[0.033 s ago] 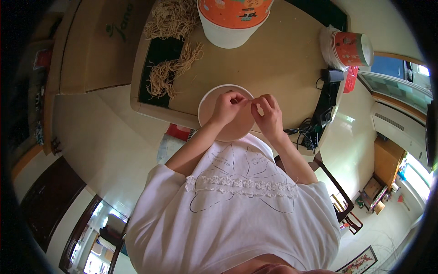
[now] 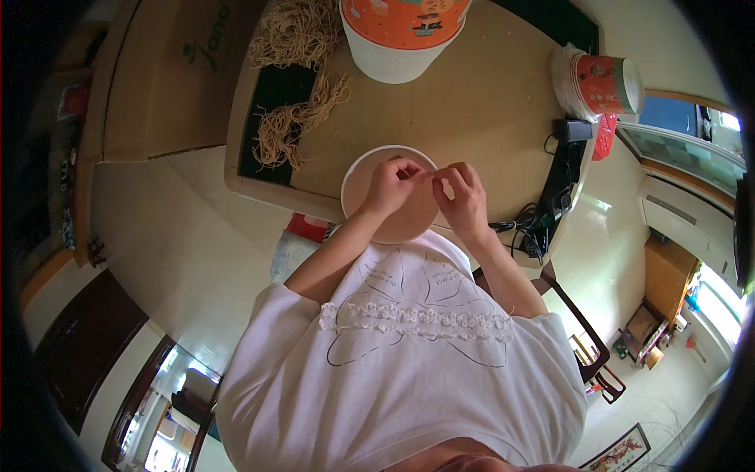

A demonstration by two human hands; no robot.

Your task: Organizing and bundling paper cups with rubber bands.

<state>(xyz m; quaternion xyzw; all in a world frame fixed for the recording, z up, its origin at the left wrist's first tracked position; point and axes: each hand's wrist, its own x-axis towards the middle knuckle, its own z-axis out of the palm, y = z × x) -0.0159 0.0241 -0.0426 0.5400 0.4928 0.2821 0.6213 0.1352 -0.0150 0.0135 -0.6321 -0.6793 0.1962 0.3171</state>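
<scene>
A round white paper bucket (image 2: 355, 182) rests at the table's near edge, against my shirt, its open mouth facing up. Over its right side, my left hand (image 2: 391, 186) and my right hand (image 2: 462, 203) meet fingertip to fingertip. Both are closed in a pinch near the bucket's rim. Whatever lies between the fingertips is too small to make out. Left of the bucket lies a loose bunch of beige twine (image 2: 285, 132), and a larger tangled twine heap (image 2: 303, 33) sits farther back.
A large orange and white paper bucket (image 2: 397, 63) stands at the back. On the right are a plastic-wrapped stack of paper buckets (image 2: 602, 85), a red basket (image 2: 605, 138), a black adapter (image 2: 572, 130) and cables (image 2: 521, 223). A cardboard box (image 2: 177, 102) stands left; a dark chair (image 2: 574, 318) right.
</scene>
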